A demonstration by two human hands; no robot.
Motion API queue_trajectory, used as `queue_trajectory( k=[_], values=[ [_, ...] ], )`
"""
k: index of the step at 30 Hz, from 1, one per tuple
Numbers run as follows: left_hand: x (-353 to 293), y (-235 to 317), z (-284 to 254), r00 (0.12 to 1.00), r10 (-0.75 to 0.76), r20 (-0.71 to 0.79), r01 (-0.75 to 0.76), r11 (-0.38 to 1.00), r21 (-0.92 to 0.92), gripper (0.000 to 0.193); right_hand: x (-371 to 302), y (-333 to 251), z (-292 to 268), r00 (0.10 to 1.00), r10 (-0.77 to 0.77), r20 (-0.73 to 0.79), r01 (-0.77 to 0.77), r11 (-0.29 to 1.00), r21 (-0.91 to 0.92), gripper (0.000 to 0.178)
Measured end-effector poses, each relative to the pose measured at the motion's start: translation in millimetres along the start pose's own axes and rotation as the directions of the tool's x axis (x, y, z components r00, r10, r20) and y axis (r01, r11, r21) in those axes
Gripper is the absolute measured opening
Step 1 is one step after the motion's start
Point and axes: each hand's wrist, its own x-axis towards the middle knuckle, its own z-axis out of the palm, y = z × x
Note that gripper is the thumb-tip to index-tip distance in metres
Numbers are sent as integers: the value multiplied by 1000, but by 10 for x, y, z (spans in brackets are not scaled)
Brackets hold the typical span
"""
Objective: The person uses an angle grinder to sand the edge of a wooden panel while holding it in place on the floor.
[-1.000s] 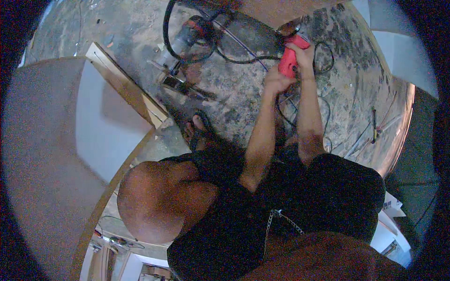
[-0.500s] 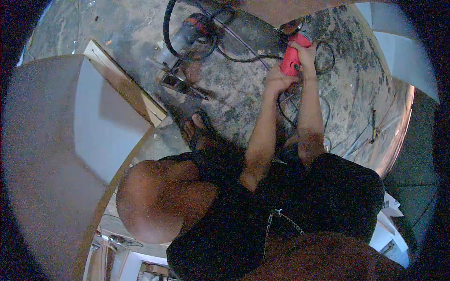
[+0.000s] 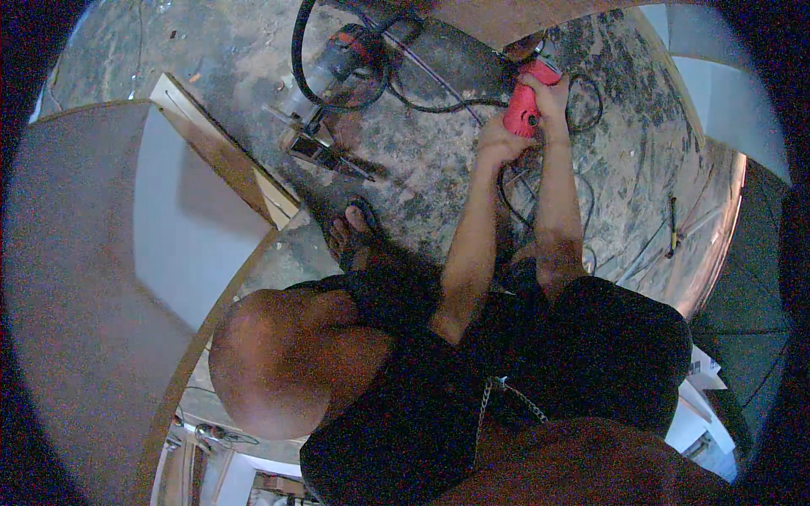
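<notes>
Both of my hands are on a red power tool [image 3: 525, 105], shaped like an angle grinder with a metal head. My left hand [image 3: 504, 143] is closed around its near end. Farther along the body, my right hand [image 3: 550, 97] wraps it from the right side. The tool's head is by the edge of a brown board [image 3: 472, 18] at the top, partly in shadow, so I cannot tell whether they touch. A dark cable [image 3: 506, 198] runs near my left wrist.
Left of my hands, a second power tool [image 3: 325, 80], grey with a red-and-black end, lies on the stained concrete floor [image 3: 422, 160] among looped black cable [image 3: 297, 51]. A large panel with a wooden edge strip [image 3: 228, 152] stands at left. Thin rods [image 3: 672, 228] lie at right.
The red tool and both hands have barely shifted; the grip is the same. Nothing else has visibly moved.
</notes>
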Motion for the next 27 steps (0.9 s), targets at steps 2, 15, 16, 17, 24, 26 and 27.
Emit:
queue_trajectory(
  k=[2,15,16,17,24,26,27],
  values=[
    [-7,59,-26,997,-49,53,47,998,49,64,19,67,-2,999,-46,-21,46,999,2,71],
    [-13,75,-39,990,-118,82,103,980,172,74,-72,-110,-16,1000,-17,-11,17,998,57,68],
    [-21,72,-33,992,-104,76,92,985,149,74,-82,-113,-13,1000,2,-13,-1,997,72,68],
    [-34,68,-24,993,-90,71,81,989,126,75,-88,-116,-18,1000,21,-15,-20,996,87,68],
    [-22,-5,-50,997,-74,37,73,997,38,70,-145,-335,7,994,68,88,-81,985,149,90],
    [-34,39,-12,995,-74,69,70,996,58,68,-84,-199,-55,995,98,33,-101,987,127,88],
    [-40,62,12,993,-75,86,69,995,68,68,-57,-129,-107,995,100,30,-103,986,130,88]
  ],
)
